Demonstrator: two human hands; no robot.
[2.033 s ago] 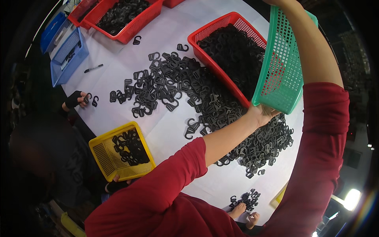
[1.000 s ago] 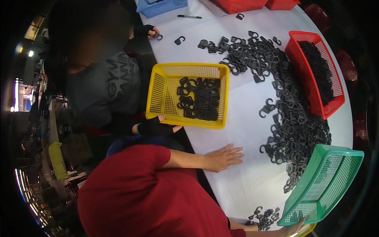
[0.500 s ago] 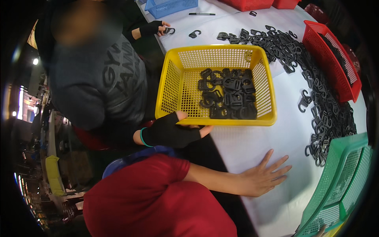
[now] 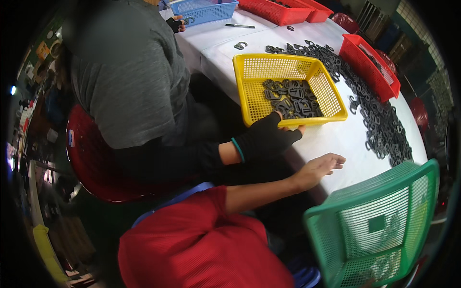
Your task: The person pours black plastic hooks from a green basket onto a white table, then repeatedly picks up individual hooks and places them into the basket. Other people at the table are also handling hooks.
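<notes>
Head view: my left hand (image 4: 319, 169) lies flat, fingers spread, on the white table (image 4: 345, 139); my right hand is out of sight. I hold one green mesh basket (image 4: 379, 225), tilted, low right. I count one yellow basket (image 4: 288, 86), gripped by a co-worker's gloved hand (image 4: 266, 139).
</notes>
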